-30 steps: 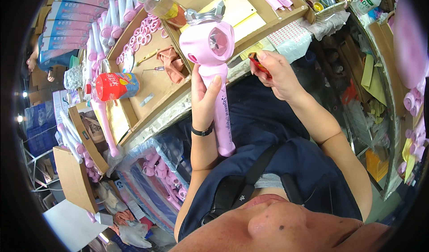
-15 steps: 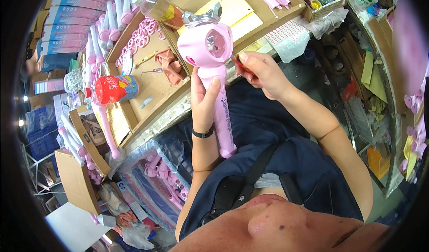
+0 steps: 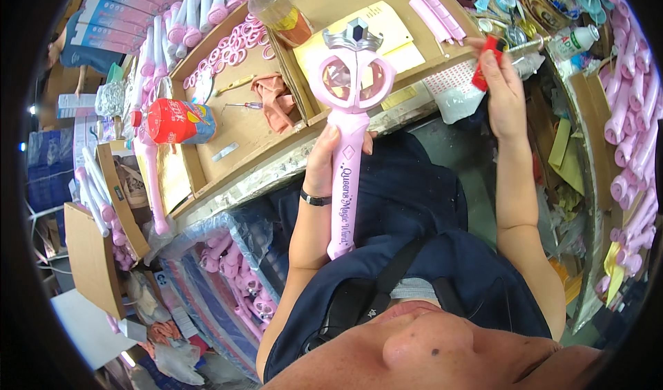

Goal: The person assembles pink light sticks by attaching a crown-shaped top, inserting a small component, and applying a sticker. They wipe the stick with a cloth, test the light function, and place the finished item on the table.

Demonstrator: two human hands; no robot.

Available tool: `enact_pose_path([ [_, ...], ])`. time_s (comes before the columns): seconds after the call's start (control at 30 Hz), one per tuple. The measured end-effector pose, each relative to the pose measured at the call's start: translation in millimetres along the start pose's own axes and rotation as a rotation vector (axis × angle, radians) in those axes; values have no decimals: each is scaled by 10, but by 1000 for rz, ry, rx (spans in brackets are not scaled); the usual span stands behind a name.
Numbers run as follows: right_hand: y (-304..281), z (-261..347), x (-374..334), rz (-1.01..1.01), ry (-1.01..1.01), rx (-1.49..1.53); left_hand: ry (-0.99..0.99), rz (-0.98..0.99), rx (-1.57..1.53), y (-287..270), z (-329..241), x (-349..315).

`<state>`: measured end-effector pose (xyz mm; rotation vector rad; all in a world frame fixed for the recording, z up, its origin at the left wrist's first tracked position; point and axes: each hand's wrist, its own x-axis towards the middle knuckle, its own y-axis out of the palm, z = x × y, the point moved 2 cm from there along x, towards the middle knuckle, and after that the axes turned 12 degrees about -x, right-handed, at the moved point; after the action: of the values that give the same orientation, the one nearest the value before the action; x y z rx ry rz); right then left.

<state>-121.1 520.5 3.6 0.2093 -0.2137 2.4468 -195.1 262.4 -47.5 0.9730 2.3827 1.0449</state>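
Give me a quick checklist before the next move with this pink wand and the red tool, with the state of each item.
1. Left hand has a grip on the pink wand: ok, fingers wrap the handle just below the head.
2. Wand upright, head facing the camera: ok, silver crown on top.
3. Right hand holds the red tool: ok, pinched at the fingertips.
4. Tool clear of the wand: ok, raised well to the right, apart from it.
5. Tool tip type: cannot tell, too small.
6. Parts inside the wand head seated: cannot tell.
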Motion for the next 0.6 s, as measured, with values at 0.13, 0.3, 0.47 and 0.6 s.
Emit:
enact_pose_path([
  [0.13,-499,199,279,-22,-178,-450,0,-24,-46,-31,74,5],
  [0.3,-1001,546,1047,-193,-410,-568,56,-78,-102,-43,52,-22],
  [0.47,-1194,916,1934,-458,-568,-966,205,-172,61,-102,-147,-83],
  [0.6,-1093,989,2464,-475,-743,-1115,329,-182,37,-145,-276,-178],
])
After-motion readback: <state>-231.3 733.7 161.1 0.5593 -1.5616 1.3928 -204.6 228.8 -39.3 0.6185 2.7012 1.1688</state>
